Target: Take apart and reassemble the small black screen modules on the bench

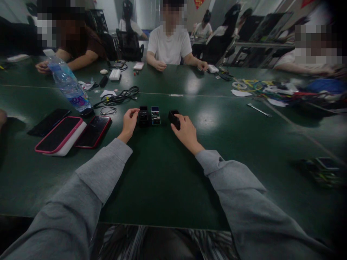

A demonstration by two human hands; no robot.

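Observation:
My left hand [129, 123] has its thumb and fingers pinched together at the left side of a small black box-like case [143, 117]. Whether anything sits between those fingertips I cannot make out. Just right of that case stands a small circuit board module [155, 119] with a little screen on top. Farther right, my right hand [187, 131] is closed around a black hollow-looking casing [174, 118], resting on or just over the green table [168, 180]. The palm and fingers hide part of this casing.
On the left are a water bottle [70, 85], a phone [94, 131], a pink-rimmed white case [61, 135] and black cables [121, 96]. To the right lie a wrench [258, 110], tangled wires [271, 88] and a circuit board [322, 171]. People sit across the table.

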